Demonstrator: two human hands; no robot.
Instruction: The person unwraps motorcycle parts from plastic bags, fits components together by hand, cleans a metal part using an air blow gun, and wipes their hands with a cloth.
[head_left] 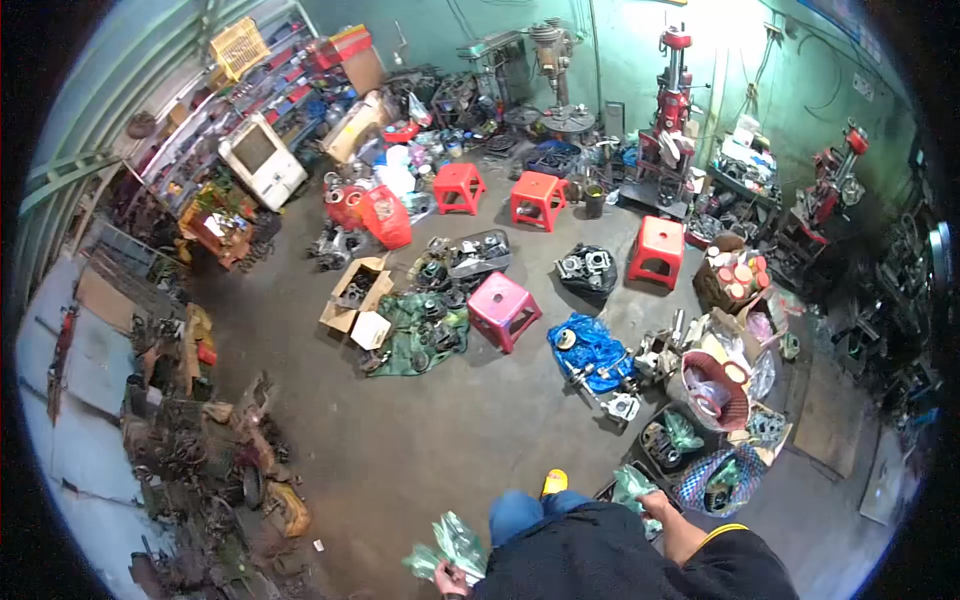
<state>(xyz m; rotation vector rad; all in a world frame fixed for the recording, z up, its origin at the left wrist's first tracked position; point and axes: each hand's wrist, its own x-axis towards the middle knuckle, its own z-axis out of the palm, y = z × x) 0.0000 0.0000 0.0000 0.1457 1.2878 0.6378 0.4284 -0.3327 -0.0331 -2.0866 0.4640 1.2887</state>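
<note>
My left hand (452, 578) is low in the view, its fingers closed on a crumpled, see-through green plastic bag (460, 542). Over on the right, my right hand (655, 504) grips another green plastic bag (630, 486), just above a dark crate that my arm and the bag partly hide. Whether either bag has something inside, I cannot tell. Close to my right hand are a black crate (652, 442) with metal parts and green plastic, and a blue-and-white woven bag (712, 492). My yellow shoe (555, 482) shows on the floor between the hands.
Ahead are a pink stool (504, 305), several red stools (656, 248), a blue plastic sheet (590, 350) with metal parts and a green sheet (415, 345) with more parts. A red basket (735, 400) stands right. Scrap (200, 470) lines the left; drill presses (672, 130) stand behind.
</note>
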